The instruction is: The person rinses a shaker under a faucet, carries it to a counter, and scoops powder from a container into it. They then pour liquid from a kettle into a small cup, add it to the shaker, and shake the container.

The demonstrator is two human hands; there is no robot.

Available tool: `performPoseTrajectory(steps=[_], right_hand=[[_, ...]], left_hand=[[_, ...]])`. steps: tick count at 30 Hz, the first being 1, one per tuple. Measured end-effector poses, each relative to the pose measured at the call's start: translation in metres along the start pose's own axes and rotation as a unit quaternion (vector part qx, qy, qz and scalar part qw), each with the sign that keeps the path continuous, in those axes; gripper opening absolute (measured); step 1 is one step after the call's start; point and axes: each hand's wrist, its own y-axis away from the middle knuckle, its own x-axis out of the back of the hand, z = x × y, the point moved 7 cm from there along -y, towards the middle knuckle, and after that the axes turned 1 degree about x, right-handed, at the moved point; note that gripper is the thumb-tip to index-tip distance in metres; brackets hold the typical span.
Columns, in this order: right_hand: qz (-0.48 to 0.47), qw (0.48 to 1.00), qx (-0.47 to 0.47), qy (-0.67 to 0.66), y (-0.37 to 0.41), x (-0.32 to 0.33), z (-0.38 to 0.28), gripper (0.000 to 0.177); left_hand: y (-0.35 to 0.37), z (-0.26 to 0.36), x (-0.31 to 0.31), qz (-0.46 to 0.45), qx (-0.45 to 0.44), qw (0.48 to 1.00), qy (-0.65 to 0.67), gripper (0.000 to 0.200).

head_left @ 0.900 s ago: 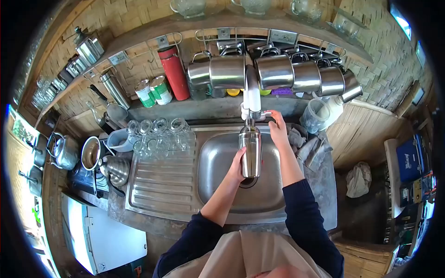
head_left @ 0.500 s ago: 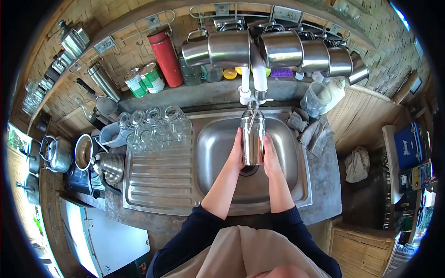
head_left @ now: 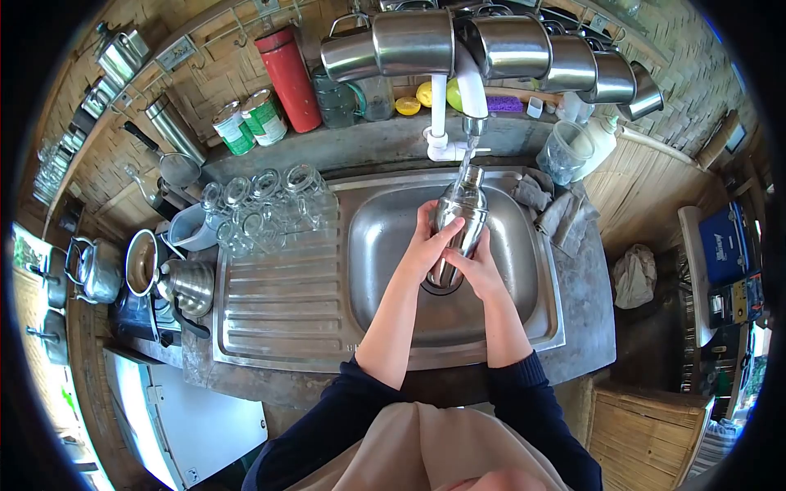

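A shiny metal cocktail shaker (head_left: 468, 214) is held tilted over the sink basin (head_left: 381, 245), its capped top leaning away from me to the right. My left hand (head_left: 431, 239) wraps its left side, thumb across the front. Lower down, my right hand (head_left: 479, 266) grips it from the right, thumb near the base. Water runs from the white tap (head_left: 473, 94) onto the shaker's top. The palms and most fingertips are hidden behind the metal.
Upturned glass mugs (head_left: 266, 209) stand on the ribbed drainboard (head_left: 278, 307) at left. Grey cloths (head_left: 566, 214) lie right of the basin, below a clear plastic jug (head_left: 565, 153). Steel mugs (head_left: 413, 45) hang above the tap. A kettle (head_left: 190, 286) sits far left.
The shaker has gone from nearly upright to tilted and lies a little further right. Both hands have shifted from flat along its sides to wrapped around it, thumbs in front. My view has moved slightly.
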Motion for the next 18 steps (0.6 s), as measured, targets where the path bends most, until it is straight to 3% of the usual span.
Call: performPoseTrajectory(steps=[4,7,9,10,12,14,16,18], right_hand=[[0.008,1.000,0.004,0.006,-0.002,0.005,0.003,0.085],[-0.022,0.995,0.064,0.080,-0.003,0.005,-0.005,0.085],[-0.063,0.989,0.038,0.125,0.001,-0.001,-0.009,0.093],[-0.062,0.990,0.042,0.123,-0.001,0.000,-0.006,0.093],[-0.096,0.973,0.096,0.187,-0.003,-0.004,-0.003,0.101],[-0.079,0.970,0.102,0.206,-0.004,-0.001,-0.001,0.105],[-0.059,0.944,0.063,0.318,-0.001,0.000,-0.004,0.103],[-0.052,0.916,0.061,0.392,0.002,-0.002,-0.020,0.103]], left_hand=[[-0.005,0.001,0.001,0.015,-0.066,0.998,-0.008,0.063],[-0.009,0.003,0.005,0.024,-0.087,0.996,-0.004,0.058],[-0.014,-0.005,0.018,0.062,-0.007,0.997,-0.049,0.058],[-0.015,-0.006,0.018,0.060,-0.010,0.997,-0.053,0.058],[-0.012,0.005,0.025,0.128,-0.110,0.986,0.001,0.055],[-0.011,0.008,0.032,0.157,-0.108,0.982,-0.005,0.047],[-0.011,0.014,0.031,0.125,-0.133,0.983,0.009,0.040],[-0.012,0.012,0.032,0.149,-0.123,0.981,-0.026,0.033]])
